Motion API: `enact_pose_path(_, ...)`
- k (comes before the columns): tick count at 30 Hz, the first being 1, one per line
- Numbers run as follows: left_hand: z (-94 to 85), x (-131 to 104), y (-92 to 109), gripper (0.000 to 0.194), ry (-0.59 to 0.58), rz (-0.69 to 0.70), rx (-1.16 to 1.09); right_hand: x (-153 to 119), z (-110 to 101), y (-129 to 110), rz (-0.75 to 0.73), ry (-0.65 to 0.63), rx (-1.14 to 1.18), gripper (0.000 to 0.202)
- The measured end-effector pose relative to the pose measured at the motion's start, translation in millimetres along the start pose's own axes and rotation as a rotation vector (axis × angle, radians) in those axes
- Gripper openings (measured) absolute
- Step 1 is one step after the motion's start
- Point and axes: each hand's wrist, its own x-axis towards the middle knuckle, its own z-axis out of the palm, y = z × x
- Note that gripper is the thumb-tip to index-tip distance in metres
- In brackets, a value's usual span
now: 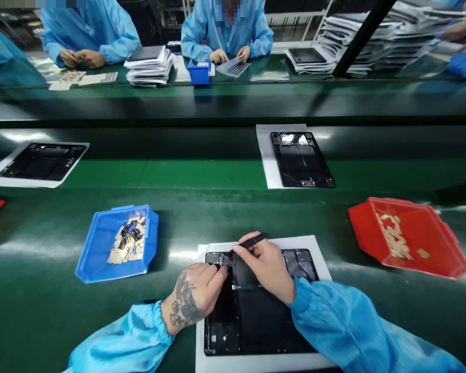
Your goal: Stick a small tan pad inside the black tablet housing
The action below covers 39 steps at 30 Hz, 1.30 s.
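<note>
An opened tablet housing lies on a sheet of white paper in front of me, its dark inside facing up. My right hand pinches black tweezers, whose tips reach down to the housing's upper left corner. Just below those tips, my left hand rests over the left edge with its fingers curled and pressed together. Whatever those fingers hold, if anything, is hidden. A dark cable shows in the upper right part of the housing.
To the left stands a blue bin of small cream and dark pieces; to the right, a red bin holds cream scraps. Two more opened tablets lie on paper farther back. Across the bench, co-workers in blue sit near paper stacks.
</note>
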Motion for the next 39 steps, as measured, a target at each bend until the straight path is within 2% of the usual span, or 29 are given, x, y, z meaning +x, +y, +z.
enact_pose_path(7, -0.8, 0, 0, 0.019, -0.005, -0.025, -0.012, 2, -1, -4, 0.006, -0.001, 0.007, 0.017)
enact_pose_path(13, -4.8, 6, 1, 0.024, 0.027, -0.142, 0.071, 1, 0, -3, 0.006, -0.014, 0.008, 0.017)
enact_pose_path(21, -2.3, 5, 3, 0.027, -0.010, -0.162, 0.130, 1, 0, -3, -0.016, -0.010, -0.006, 0.016)
enact_pose_path(27, -1.3, 5, 4, 0.029, -0.008, -0.180, 0.142, -1, -1, -8, -0.072, 0.022, -0.071, 0.017)
enact_pose_path(32, -0.5, 3, 4, 0.028, -0.008, -0.190, 0.147, -1, -8, -9, -0.107, 0.138, -0.129, 0.023)
enact_pose_path(39, -0.5, 3, 3, 0.029, -0.055, -0.189, 0.146, -3, -10, -10, -0.122, -0.040, -0.140, 0.015)
